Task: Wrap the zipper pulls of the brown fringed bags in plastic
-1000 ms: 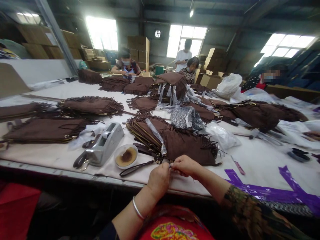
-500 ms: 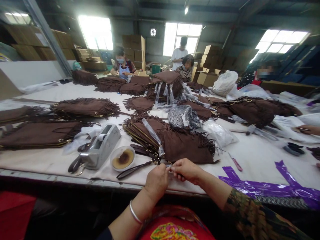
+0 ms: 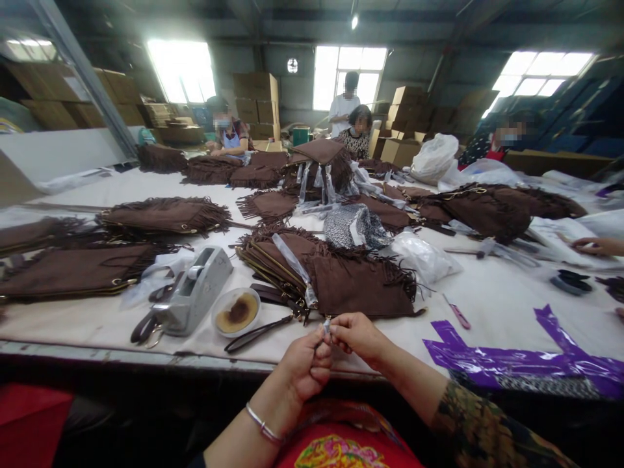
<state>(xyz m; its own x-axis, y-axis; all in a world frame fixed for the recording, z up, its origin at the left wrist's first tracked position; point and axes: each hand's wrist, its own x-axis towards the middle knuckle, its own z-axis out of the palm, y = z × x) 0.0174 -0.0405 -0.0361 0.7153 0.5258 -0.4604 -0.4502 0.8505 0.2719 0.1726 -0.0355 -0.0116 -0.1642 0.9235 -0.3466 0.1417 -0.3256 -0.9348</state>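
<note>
My left hand (image 3: 308, 365) is closed at the front edge of the table, thumb up and fingers curled. Between its fingertips is a small, pale, shiny piece (image 3: 327, 325), too small to name. My right hand (image 3: 358, 335) pinches the same piece from the other side. Just beyond my hands lies a brown fringed bag (image 3: 363, 286), beside a fanned stack of similar bags (image 3: 273, 263) with gold zips. A long clear plastic strip (image 3: 292, 260) rests across them. Left of my hands is a dark wrist strap (image 3: 258, 333).
A grey tape dispenser (image 3: 197, 292) and a bowl with brown-yellow contents (image 3: 237, 312) stand left. Purple tape (image 3: 507, 364) covers the right front edge, near a pink cutter (image 3: 459, 316). More bags (image 3: 166, 214) are spread around. Several people sit or stand beyond the table.
My left hand has rolled so that its curled fingers show. The small piece now points upward between both hands. The view has shifted slightly.
</note>
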